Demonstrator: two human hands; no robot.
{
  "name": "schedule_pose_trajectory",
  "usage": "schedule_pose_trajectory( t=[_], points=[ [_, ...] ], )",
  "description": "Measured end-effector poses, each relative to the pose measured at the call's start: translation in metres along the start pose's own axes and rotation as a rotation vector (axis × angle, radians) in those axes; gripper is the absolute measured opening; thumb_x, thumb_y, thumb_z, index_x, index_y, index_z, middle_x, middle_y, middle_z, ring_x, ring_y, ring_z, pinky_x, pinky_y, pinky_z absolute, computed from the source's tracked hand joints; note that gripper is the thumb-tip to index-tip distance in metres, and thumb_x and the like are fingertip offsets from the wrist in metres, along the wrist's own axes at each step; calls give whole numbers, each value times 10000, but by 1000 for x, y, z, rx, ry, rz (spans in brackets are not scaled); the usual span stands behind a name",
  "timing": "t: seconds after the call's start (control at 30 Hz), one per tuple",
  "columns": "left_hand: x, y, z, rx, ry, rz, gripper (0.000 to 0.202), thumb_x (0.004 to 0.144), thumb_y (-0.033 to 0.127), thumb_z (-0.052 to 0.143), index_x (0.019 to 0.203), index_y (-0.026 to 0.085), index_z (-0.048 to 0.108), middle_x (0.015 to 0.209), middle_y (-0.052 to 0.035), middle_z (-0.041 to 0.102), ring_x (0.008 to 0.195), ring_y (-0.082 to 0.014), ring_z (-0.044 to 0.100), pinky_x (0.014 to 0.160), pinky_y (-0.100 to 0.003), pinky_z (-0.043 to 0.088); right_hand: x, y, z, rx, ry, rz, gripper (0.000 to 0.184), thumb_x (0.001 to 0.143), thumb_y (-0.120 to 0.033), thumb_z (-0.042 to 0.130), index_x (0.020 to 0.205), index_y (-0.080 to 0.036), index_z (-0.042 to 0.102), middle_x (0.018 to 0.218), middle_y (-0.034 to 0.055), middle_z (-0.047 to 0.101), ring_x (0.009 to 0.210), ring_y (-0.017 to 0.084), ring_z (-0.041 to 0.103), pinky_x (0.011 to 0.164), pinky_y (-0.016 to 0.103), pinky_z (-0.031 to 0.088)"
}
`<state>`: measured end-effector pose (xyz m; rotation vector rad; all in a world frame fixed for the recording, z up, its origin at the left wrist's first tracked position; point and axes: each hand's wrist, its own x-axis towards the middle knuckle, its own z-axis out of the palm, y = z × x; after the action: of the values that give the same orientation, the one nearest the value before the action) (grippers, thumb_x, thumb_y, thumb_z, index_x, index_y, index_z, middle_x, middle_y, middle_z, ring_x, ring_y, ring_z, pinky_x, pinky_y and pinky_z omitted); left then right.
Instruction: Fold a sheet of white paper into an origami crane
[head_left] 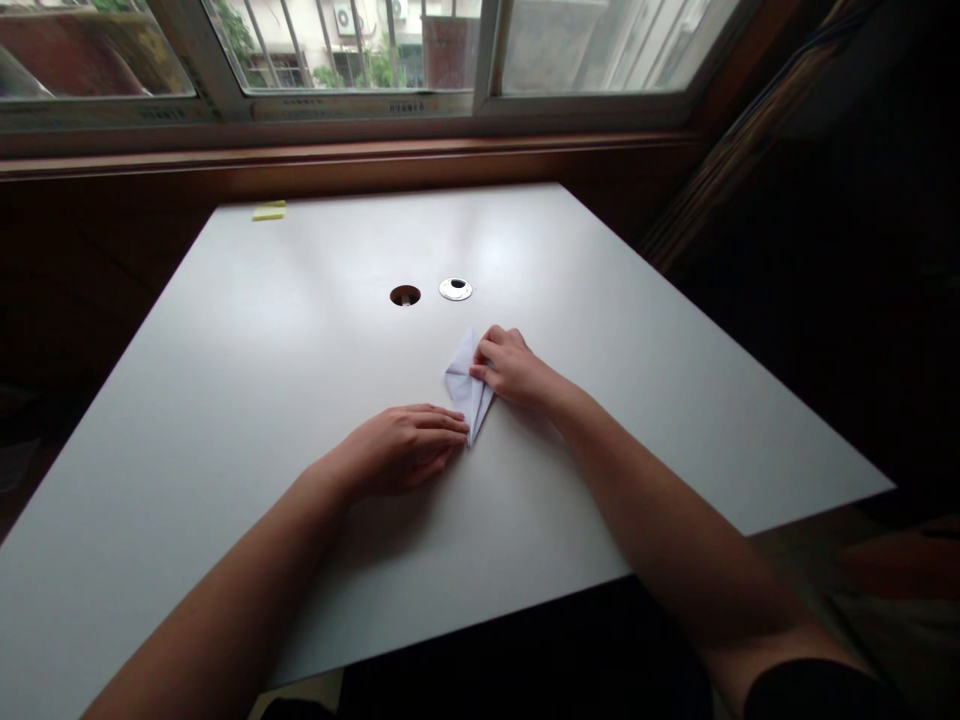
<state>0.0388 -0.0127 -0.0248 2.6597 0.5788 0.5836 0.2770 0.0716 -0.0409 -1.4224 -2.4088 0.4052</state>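
Note:
A folded white sheet of paper (462, 388) lies on the white table (315, 330), shaped like a narrow kite with a pointed end toward me. My left hand (420, 440) rests beside the near tip, its fingers stretched out and the fingertips touching the paper's lower left edge. At the paper's upper right side is my right hand (514, 368), fingers curled, with thumb and forefinger pinched on a folded flap. Part of the paper's right side is hidden under that hand.
Beyond the paper, the table has a round hole (405, 296) and beside it a round white cover (455, 290). Yellow sticky notes (270, 211) lie at the far left edge. A window (352, 60) stands behind the table. The near table edge runs below my forearms.

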Motion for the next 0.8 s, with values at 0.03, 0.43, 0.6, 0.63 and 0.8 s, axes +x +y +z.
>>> schedule_pose_trajectory(
  t=[0.03,0.43,0.6,0.63,0.8],
  points=[
    [0,-1,1,10,3,-13,333,908,151,498,1196,212,653,1193,-58,699,1135,-177,646,1036,-340,513,0,0,0,0,-1,0,112,895,-329,590,889,-219,617,1088,87,533,1045,285,438,965,473,415],
    [4,-12,16,271,-63,-26,460,968,235,472,1426,271,462,1477,-43,488,1393,-251,394,1135,-453,370,1,2,1,5,4,-6,114,887,-337,597,885,-226,627,1083,82,534,1039,283,439,965,471,411],
    [3,-12,19,279,-84,-44,467,963,251,465,1430,273,458,1468,-24,499,1392,-224,419,1154,-430,325,-1,5,2,56,38,-27,104,881,-320,597,882,-220,624,1056,72,540,1026,264,464,977,454,413],
    [3,-12,19,277,-76,-49,458,964,253,460,1421,272,468,1460,-25,509,1383,-219,433,1152,-427,330,-2,6,2,82,55,-30,97,881,-308,594,888,-216,623,1045,70,538,1022,255,475,979,446,417],
    [5,-9,19,289,-37,-59,429,956,244,457,1380,250,518,1434,-37,536,1371,-219,452,1125,-414,385,-3,13,0,325,154,17,153,882,-286,563,1003,-206,611,1085,66,484,929,184,558,917,381,486]
  ],
)
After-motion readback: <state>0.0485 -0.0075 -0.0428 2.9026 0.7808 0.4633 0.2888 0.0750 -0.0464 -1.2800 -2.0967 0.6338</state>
